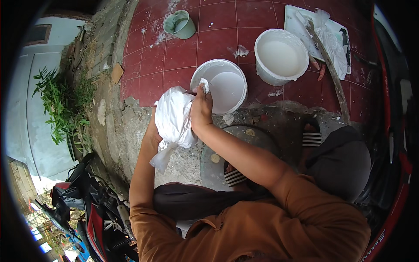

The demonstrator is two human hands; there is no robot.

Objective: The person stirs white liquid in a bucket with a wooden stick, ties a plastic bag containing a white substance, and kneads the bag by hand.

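Note:
I hold a bulging white plastic bag (172,115) at the near-left side of a white bucket (227,91) with pale, milky contents. My right hand (200,107) grips the bag's right side near its crumpled top corner, which is at the bucket's rim. My left hand (153,131) is at the bag's left side, its fingers mostly hidden by the plastic. A loose translucent tail of the bag hangs below it. To the right stands a second bucket (268,72) of milky white liquid.
A small green bucket (185,28) stands on red tiles. At right, a tray (294,17) holds plastic, with a long stick (331,74) across it. A motorcycle (96,205) and plant (56,105) are left; my sandalled feet rest below, near a grey round slab (209,170).

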